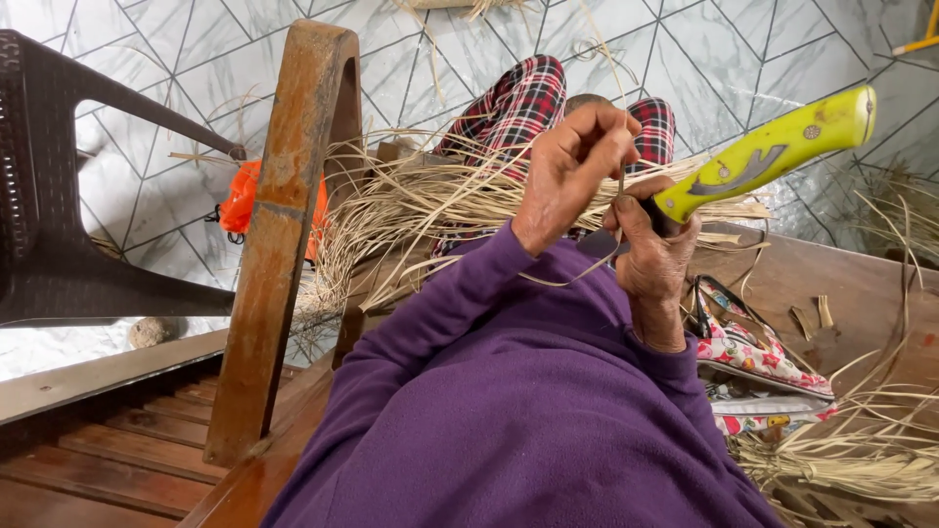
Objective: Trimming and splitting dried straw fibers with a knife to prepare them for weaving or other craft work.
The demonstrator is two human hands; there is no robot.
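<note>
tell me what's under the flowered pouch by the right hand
The flowered pouch lies on the wooden platform, over dry straw strips. Whatever is directly beneath it is covered.

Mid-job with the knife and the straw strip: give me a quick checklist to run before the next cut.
1. Right hand firm on the yellow-green knife handle: ok.
2. Left hand pinching the thin strip: ok.
3. Blade position against the strip: cannot tell, hidden behind the hands.
4. Left fingers clear of the blade: cannot tell.
5. Straw bundle within reach across the lap: ok.
6. Patterned pouch out of the hands' way: ok.
</note>
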